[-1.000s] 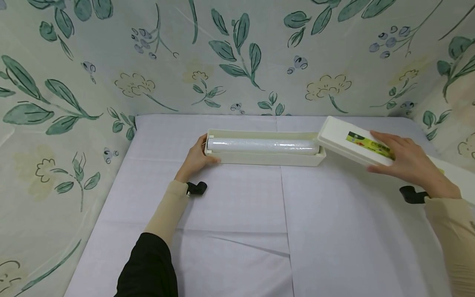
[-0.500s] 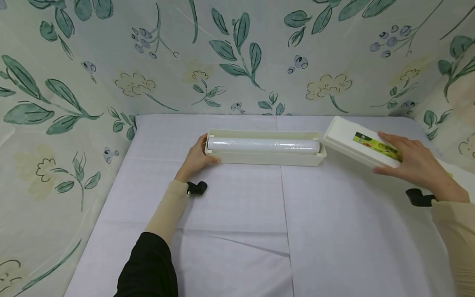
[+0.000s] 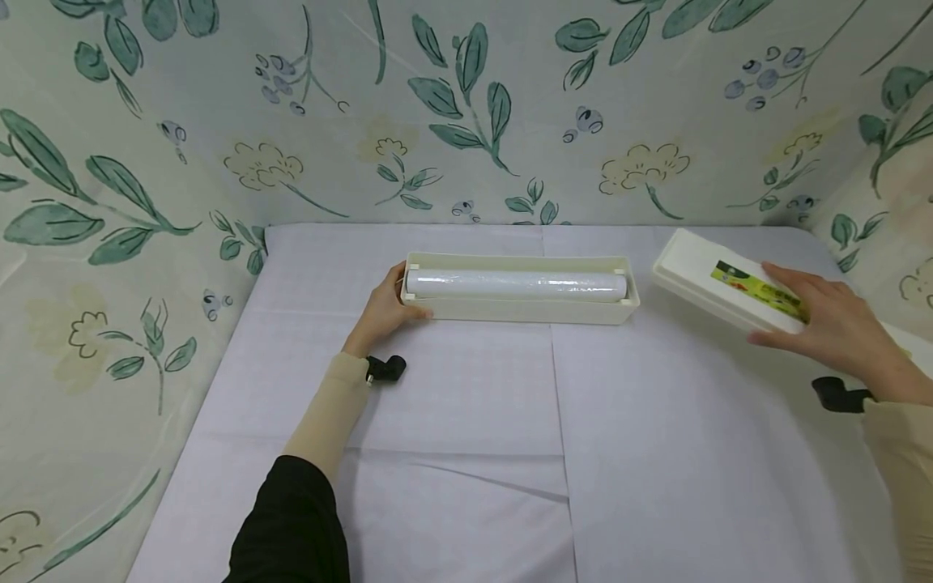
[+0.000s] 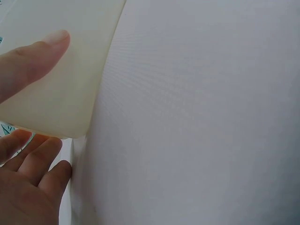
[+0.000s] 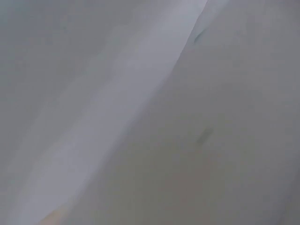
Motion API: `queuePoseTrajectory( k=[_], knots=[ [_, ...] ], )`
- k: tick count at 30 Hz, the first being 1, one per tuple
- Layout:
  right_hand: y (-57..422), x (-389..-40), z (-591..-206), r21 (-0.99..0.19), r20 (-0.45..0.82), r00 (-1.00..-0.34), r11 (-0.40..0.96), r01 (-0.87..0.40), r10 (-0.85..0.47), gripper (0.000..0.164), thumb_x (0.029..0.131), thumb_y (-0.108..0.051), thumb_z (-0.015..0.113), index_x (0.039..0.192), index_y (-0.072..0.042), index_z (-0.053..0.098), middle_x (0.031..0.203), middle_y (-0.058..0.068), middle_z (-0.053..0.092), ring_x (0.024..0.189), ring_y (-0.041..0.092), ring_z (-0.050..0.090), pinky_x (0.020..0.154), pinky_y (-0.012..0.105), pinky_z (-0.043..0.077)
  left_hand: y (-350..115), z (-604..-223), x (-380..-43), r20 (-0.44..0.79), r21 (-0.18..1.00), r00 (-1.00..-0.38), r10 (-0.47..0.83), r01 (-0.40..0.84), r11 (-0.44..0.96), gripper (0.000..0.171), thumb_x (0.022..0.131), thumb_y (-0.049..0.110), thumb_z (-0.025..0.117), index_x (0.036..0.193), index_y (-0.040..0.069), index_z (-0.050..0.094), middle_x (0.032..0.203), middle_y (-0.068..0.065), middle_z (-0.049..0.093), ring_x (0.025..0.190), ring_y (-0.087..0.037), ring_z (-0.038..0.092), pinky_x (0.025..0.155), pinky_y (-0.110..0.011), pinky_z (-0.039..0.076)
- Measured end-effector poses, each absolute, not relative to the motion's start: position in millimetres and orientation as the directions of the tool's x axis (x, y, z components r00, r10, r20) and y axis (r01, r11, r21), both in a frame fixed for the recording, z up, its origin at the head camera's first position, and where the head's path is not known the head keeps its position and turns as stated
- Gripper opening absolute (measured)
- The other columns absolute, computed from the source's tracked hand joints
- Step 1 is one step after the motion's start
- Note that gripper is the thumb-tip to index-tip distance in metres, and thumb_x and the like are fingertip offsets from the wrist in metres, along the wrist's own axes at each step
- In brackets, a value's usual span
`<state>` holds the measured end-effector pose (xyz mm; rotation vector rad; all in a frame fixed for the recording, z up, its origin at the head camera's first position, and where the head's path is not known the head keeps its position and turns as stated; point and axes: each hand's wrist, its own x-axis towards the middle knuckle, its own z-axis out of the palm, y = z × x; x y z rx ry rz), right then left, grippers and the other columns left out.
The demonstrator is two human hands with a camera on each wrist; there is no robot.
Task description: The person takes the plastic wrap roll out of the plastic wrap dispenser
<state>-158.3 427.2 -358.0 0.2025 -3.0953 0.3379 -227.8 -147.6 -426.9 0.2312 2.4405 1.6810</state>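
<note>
A long off-white plastic box lies on the table with a wrapped roll of cling film inside it. My left hand grips the box's left end, thumb against the front wall and fingers at the end. To the right, my right hand holds the box's white lid across its width, thumb on the near side, fingers on the far side. The lid slants down toward the lower right, apart from the box. Part of its green and yellow label shows beside the hand. The right wrist view is blurred.
White cloth with fold creases covers the table. Behind and at both sides hangs a leaf-patterned curtain, close to the table's back edge. A small black wrist mount sits at the left wrist, and another black mount at the right.
My right hand has moved the lid to the right and slightly nearer, from overlapping the box's right end to a visible gap. My left hand and the box have stayed in place.
</note>
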Motion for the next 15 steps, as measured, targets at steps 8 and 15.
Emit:
queuePoseTrajectory(
  k=[8,15],
  knots=[
    [434.8,-156.0,-360.2,-0.220,0.026,-0.994,0.970,-0.105,-0.102,0.112,0.073,-0.036,0.082,0.153,-0.006,0.010,0.144,0.036,0.023,0.112,0.058,0.026,0.082,0.067,0.023,-152.1,-447.2,-238.5,-0.043,0.937,-0.975,0.216,0.036,0.347,0.105,0.069,0.001,0.084,0.151,0.006,0.019,0.149,-0.014,0.033,0.131,-0.029,0.040,0.104,-0.040,0.036],
    [441.7,-155.2,-366.4,-0.208,0.008,-0.997,0.975,-0.080,-0.080,0.112,0.074,-0.039,0.081,0.153,-0.006,0.009,0.142,0.039,0.024,0.107,0.059,0.029,0.078,0.067,0.027,-152.0,-446.1,-237.1,-0.027,0.936,-0.976,0.217,0.051,0.349,0.103,0.069,0.001,0.084,0.150,0.005,0.020,0.148,-0.014,0.034,0.130,-0.028,0.042,0.103,-0.040,0.038]
  ],
)
